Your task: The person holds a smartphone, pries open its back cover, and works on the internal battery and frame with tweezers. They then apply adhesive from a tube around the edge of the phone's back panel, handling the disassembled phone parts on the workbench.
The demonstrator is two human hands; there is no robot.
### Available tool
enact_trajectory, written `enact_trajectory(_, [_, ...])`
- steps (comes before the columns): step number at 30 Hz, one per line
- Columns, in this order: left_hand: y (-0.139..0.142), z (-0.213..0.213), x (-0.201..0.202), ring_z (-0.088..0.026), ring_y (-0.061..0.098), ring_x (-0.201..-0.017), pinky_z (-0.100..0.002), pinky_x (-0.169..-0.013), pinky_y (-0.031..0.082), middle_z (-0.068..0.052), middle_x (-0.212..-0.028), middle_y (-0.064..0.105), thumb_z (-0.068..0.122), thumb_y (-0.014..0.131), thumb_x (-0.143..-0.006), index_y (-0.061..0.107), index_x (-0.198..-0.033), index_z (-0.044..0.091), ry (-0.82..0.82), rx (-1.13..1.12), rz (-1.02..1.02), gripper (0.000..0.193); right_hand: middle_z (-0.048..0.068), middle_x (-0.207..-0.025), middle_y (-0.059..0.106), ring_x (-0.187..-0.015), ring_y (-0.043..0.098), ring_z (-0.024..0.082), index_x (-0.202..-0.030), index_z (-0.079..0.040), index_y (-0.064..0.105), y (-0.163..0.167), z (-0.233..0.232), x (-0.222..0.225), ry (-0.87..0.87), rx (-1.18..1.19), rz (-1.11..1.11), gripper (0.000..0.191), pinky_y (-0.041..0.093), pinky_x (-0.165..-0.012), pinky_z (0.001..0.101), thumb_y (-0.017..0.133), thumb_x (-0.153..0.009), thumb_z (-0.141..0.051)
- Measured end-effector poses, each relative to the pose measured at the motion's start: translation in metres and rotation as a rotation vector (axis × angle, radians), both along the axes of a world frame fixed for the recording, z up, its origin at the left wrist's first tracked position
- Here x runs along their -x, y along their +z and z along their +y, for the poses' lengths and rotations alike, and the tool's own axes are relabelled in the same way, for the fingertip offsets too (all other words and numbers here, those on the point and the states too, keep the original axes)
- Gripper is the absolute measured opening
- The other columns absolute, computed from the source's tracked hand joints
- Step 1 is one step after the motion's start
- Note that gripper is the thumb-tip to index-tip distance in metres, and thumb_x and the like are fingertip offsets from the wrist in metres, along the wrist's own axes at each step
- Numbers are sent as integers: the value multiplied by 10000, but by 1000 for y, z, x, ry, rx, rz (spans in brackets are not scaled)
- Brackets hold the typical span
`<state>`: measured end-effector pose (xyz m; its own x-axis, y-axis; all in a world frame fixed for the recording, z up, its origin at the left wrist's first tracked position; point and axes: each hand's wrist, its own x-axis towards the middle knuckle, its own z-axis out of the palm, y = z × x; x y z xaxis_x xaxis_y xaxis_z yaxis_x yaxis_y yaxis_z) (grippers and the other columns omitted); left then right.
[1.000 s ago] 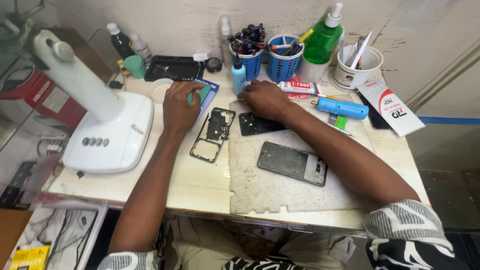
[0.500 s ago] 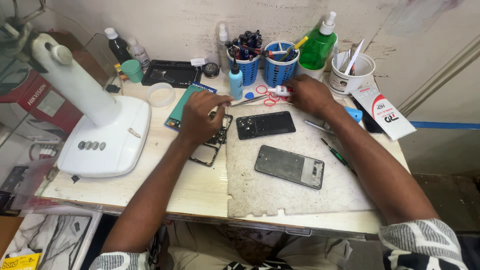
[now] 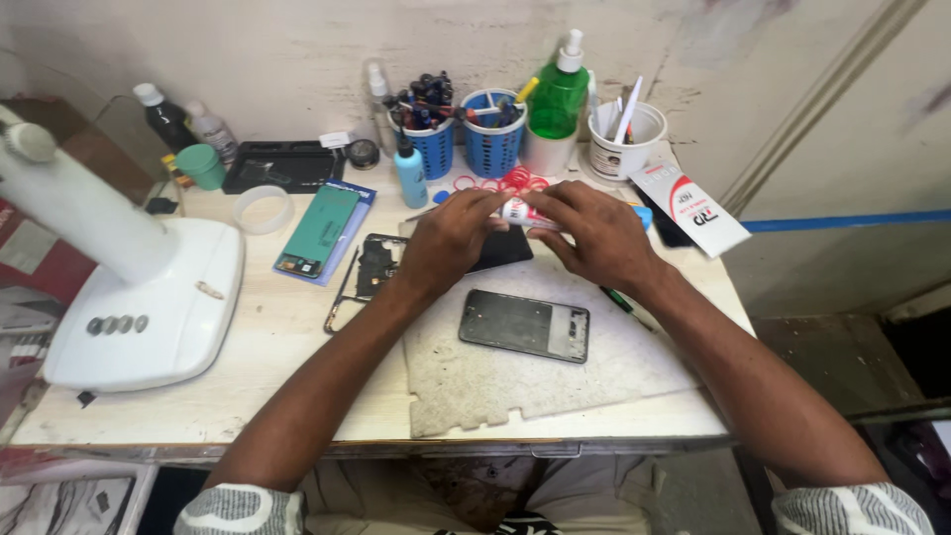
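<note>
Head view: the left hand (image 3: 451, 238) and the right hand (image 3: 594, 233) meet above the grey work mat (image 3: 515, 372), fingers of both closed around a small white-and-red tube (image 3: 520, 211) held between them. Under the hands lies a dark phone panel (image 3: 500, 250) (mostly hidden). An opened phone body (image 3: 525, 325) rests on the mat nearer the person, and a phone frame (image 3: 369, 269) sits just left of the left hand.

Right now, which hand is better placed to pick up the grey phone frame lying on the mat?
Probably the left. Both hands hold the small tube, but the left hand touches only its tip, while the right hand wraps over its body. The grey phone frame lies below, between both hands.
</note>
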<state>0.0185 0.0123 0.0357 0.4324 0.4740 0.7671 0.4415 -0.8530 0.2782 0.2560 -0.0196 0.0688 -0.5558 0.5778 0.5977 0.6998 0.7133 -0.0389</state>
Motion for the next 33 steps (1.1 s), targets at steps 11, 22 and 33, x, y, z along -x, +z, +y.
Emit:
enact_trajectory(11, [-11,0,8,-259,738,-976,-365,-838,601,-102,-1066,739,-12,724,-924,702,-1141,54,-63,147,-204,228,84,-887,661,-787,666,257,-1228,-112,724,1,-4,-6,7,111,151,462,523,-665,394,855,-847,-338])
enact_trajectory(22, [-16,8,4,-299,607,-717,-449,-664,491,-137,-762,585,88,624,-1016,613,-868,7,132,79,-137,169,89,-948,668,-828,639,243,-1307,-142,714,1,-10,0,19,-26,161,527,516,-685,395,881,-834,-304])
enact_trajectory(33, [-21,28,37,-100,342,-470,-346,-453,247,46,-510,429,432,612,-1045,506,-579,46,85,887,-452,614,75,-1022,682,-886,624,218,-1304,-167,736,7,-8,-15,-43,-171,134,481,517,-711,366,902,-868,-283])
